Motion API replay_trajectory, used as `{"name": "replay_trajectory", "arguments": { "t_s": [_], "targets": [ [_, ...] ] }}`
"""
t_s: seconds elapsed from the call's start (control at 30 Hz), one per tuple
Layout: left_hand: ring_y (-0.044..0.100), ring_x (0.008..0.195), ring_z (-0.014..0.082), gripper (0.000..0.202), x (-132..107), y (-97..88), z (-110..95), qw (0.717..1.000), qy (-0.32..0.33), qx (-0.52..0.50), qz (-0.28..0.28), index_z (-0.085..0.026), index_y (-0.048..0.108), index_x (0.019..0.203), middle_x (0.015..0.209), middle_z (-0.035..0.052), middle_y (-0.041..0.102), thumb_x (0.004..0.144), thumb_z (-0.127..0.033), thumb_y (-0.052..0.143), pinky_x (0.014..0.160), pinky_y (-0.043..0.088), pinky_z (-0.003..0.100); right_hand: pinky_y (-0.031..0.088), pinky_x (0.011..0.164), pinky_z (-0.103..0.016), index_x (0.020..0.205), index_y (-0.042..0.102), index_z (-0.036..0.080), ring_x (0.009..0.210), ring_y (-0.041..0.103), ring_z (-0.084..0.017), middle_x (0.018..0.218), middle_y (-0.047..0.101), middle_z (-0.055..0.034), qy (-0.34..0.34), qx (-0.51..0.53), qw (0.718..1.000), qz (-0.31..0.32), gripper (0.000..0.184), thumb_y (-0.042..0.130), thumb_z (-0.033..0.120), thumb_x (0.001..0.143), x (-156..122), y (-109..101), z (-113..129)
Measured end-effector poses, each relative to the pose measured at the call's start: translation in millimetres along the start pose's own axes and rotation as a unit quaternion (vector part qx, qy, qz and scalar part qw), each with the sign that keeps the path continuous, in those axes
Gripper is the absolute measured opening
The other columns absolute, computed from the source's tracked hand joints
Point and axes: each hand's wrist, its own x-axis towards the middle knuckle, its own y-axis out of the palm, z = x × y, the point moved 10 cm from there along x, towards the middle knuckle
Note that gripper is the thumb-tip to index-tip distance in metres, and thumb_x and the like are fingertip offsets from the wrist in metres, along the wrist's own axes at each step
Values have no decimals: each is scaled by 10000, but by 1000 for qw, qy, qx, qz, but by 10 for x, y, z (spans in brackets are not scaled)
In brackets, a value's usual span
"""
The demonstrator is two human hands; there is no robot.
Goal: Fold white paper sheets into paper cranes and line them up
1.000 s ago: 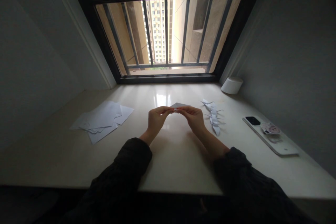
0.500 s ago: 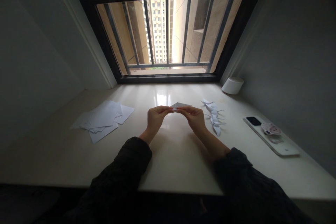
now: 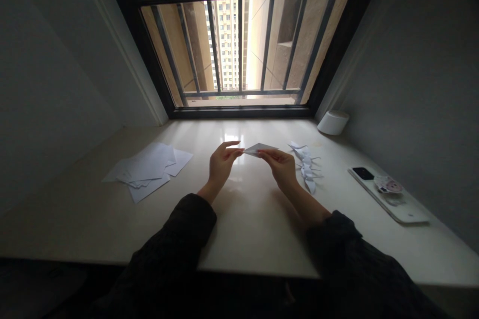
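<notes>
Phone (image 3: 396,207) lies on the counter (image 3: 247,234) at right; loose paper sheets (image 3: 147,164) lie overlapped at left; right hand (image 3: 281,163) is clamped, thumb against fingers, on folded paper (image 3: 261,147) at centre; left hand (image 3: 220,162) meets its left tip, index finger raised, closure otherwise indeterminable; folded paper figures (image 3: 306,164) stand right; window (image 3: 239,50) behind.

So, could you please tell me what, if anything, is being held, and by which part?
The right hand pinches a folded paper at its near edge. The left hand is at the folded paper's left tip; whether it grips there cannot be told.
</notes>
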Motion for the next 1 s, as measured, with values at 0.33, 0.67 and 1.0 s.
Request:
{"name": "replay_trajectory", "arguments": {
  "t_s": [0.33, 0.67, 1.0],
  "targets": [
    [691, 809, 197, 233, -115, 185, -66, 998, 30, 23, 40, -186, 708, 869, 880, 62, 728, 729, -372, 705, 765, 539, 324, 547, 816, -408, 781, 756, 249, 812, 694, -236, 816, 748, -26, -6, 7, 997, 71, 162, 775, 351, 656, -40, 153, 30],
    [680, 808, 204, 192, -138, 136, -90, 999, 39, 23, 8, -205, 735, 817, 835, 48, 733, 709, -364, 723, 802, 533, 357, 557, 842, -443, 782, 757, 250, 806, 703, -246, 801, 752, -11, 24, 46, 998, 34, 223, 819, 327, 582, -73, 121, 19],
    [670, 744, 175, 189, -112, 112, 4, 1000, 9, -19, -11, -204, 742, 806, 790, 37, 732, 676, -342, 747, 757, 551, 345, 542, 870, -442, 802, 759, 252, 836, 702, -245, 823, 753, -11, 30, 37, 998, 44, 211, 799, 335, 613, -53, 123, 13]
  ]
}}
